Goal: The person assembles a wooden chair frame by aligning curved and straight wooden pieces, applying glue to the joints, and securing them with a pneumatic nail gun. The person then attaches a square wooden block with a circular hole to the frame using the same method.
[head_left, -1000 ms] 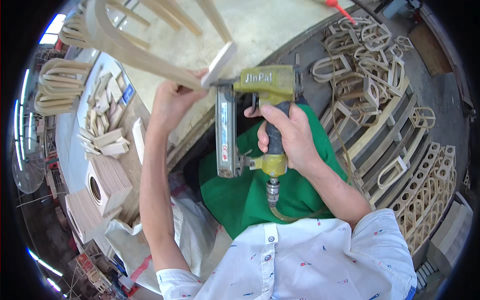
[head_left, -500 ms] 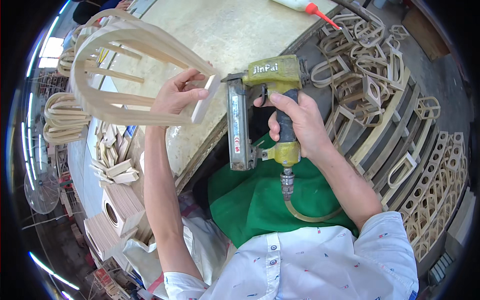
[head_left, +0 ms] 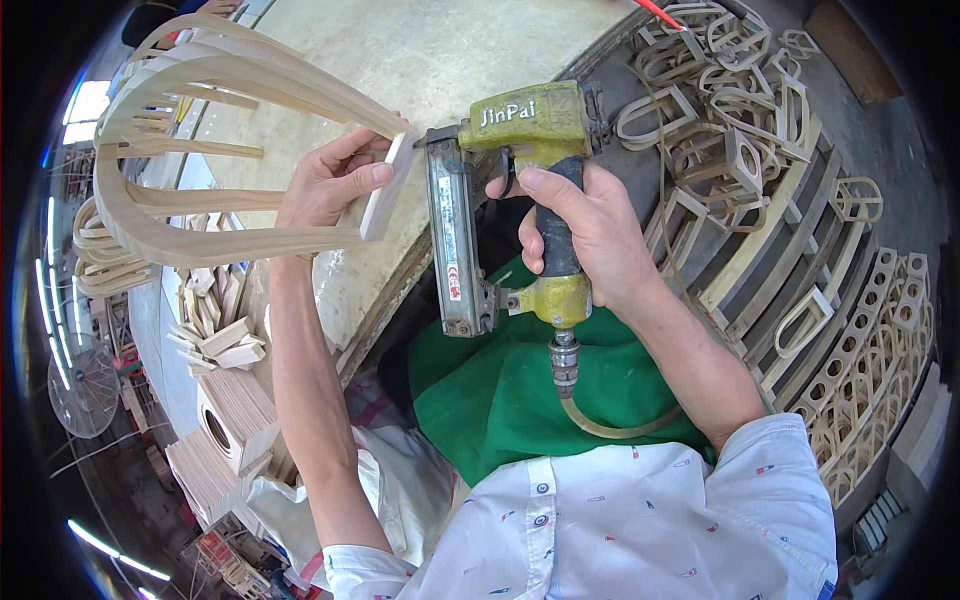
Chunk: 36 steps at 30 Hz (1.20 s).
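My right hand [head_left: 590, 225] is wrapped round the black grip of a yellow-green pneumatic nail gun [head_left: 525, 125], index finger at the trigger. An air hose [head_left: 610, 432] hangs from a metal coupling under the grip. The gun's nose is at the far end of a short flat wooden crosspiece [head_left: 388, 187]; whether they touch I cannot tell. That crosspiece spans the ends of a U-shaped bent-wood frame [head_left: 140, 225], tilted up over the table. My left hand [head_left: 335, 185] is closed on the frame at the crosspiece, thumb on its near side and the other fingers behind, partly hidden.
Pale worktable [head_left: 370, 60] lies under the frame. Wood offcuts [head_left: 215, 335] and a stack of square boards with round holes [head_left: 225, 420] stand at left. Many finished frames [head_left: 740, 150] are piled at right beside slatted racking [head_left: 770, 260]. A red nozzle tip [head_left: 660, 12] shows at the top.
Both hands have shifted slightly left, carrying the frame and the nail gun along. The gun's nose is now closer to the crosspiece's far end.
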Each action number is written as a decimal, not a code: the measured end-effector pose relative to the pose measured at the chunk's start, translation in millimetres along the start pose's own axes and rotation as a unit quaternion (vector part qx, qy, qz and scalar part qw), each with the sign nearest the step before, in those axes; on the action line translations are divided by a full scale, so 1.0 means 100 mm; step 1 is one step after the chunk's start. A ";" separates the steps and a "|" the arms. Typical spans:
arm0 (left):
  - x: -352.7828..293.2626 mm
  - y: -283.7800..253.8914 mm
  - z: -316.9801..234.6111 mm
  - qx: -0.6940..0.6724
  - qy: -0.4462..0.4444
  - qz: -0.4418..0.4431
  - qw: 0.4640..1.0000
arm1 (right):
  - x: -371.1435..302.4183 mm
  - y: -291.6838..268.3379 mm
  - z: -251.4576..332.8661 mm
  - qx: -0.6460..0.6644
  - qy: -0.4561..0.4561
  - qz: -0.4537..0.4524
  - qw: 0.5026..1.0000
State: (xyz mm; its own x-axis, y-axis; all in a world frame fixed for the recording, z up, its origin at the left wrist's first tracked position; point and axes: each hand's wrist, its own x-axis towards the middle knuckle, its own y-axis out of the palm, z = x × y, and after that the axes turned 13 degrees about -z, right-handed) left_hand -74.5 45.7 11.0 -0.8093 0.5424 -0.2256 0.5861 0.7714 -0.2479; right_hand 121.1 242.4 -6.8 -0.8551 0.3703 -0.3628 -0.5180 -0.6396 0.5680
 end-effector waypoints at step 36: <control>0.13 -0.02 0.11 -0.010 0.068 0.039 0.997 | 0.26 -0.05 0.50 -0.634 -0.618 0.254 0.390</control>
State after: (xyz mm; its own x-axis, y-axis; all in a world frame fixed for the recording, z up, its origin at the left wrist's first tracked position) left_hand -85.5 47.4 -1.9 -0.7602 0.6396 -0.1139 0.6474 0.7311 -0.2153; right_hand 100.6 288.2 18.0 -0.6033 -0.4795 0.6372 -0.5186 -0.3712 -0.7703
